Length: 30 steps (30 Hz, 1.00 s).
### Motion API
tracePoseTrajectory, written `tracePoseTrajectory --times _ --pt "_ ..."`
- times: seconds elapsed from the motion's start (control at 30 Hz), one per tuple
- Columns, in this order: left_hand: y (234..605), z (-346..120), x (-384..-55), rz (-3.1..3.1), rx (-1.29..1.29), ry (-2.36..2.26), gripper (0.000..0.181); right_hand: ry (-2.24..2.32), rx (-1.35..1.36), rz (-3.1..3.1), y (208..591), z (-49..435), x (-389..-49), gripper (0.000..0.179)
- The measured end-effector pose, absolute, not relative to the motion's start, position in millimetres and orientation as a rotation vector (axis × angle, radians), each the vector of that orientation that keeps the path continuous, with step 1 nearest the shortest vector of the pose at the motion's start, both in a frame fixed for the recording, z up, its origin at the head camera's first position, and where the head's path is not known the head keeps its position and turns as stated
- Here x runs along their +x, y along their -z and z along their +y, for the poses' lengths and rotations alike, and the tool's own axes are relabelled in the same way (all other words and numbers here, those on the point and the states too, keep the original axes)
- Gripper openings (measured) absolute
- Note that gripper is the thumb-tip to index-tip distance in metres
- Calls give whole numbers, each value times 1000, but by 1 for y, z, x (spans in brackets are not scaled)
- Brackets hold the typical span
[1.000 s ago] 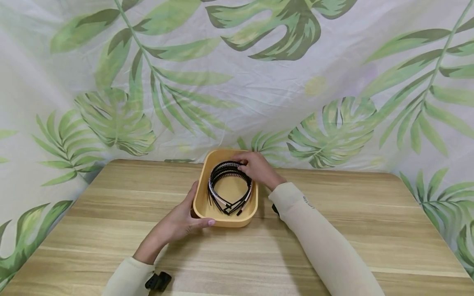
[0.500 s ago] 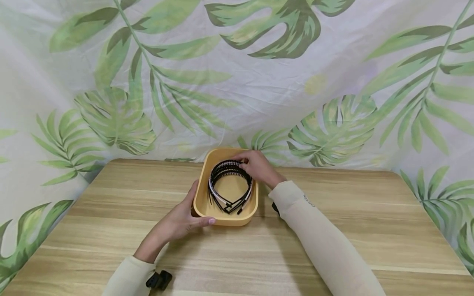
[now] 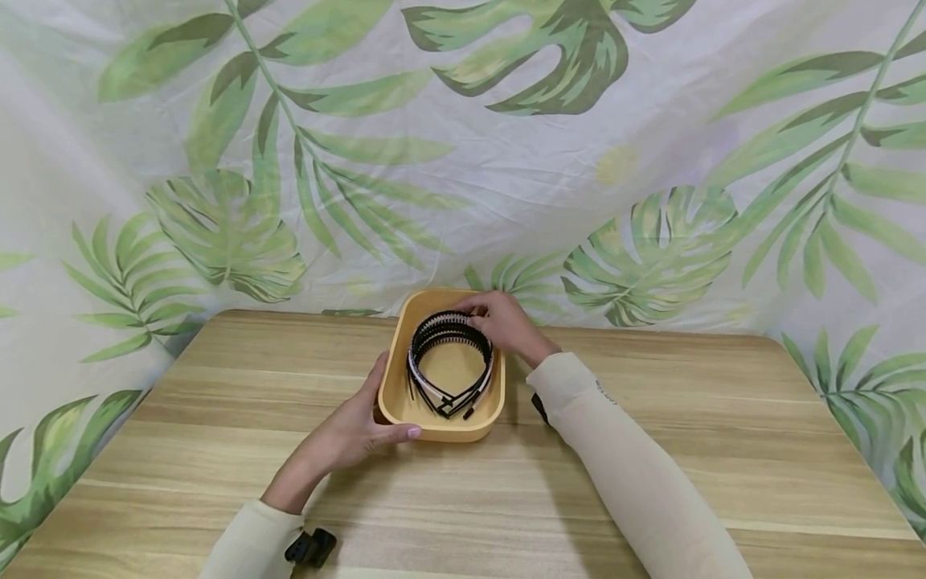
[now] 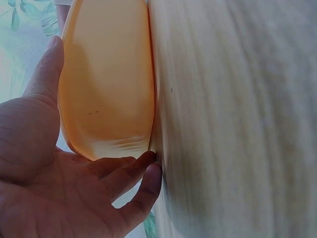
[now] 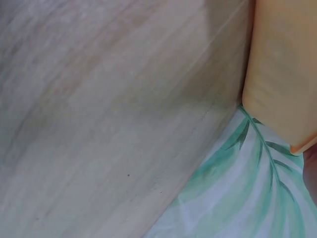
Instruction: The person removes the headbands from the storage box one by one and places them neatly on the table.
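Observation:
A yellow plastic bin (image 3: 463, 435) stands on the table near its back edge. Several black toothed headbands (image 3: 443, 330), one with a pale band among them, lie nested inside it. My left hand (image 3: 350, 434) holds the bin's near left corner, thumb on the front wall and fingers along the left side; the left wrist view shows this hand (image 4: 54, 188) against the bin (image 4: 109, 74). Over the far right rim, my right hand (image 3: 504, 324) reaches in and pinches the headbands at their upper right. In the right wrist view only a sliver of that hand (image 5: 310, 173) appears beside the bin (image 5: 282, 69).
The wood-grain table (image 3: 651, 450) extends to both sides of the bin and in front of it. A leaf-printed cloth (image 3: 347, 177) hangs right behind the table's back edge.

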<state>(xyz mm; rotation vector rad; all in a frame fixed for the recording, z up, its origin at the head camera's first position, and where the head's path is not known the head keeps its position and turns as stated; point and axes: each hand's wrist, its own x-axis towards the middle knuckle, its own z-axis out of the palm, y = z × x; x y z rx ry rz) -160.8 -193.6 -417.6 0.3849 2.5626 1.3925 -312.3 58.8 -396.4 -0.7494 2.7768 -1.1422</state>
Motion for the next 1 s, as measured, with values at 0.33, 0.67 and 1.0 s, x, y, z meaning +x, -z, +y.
tracePoseTrajectory --times 0.33,0.67,1.0 --pt "417 -194 -161 2574 395 -1386 126 1176 -716 2737 390 62 -311 31" --pt "416 -194 -160 2560 406 -1392 125 1192 -716 2681 384 64 -312 32" --pt "417 -195 -161 2575 406 -1375 125 1268 -657 2607 378 65 -310 34"
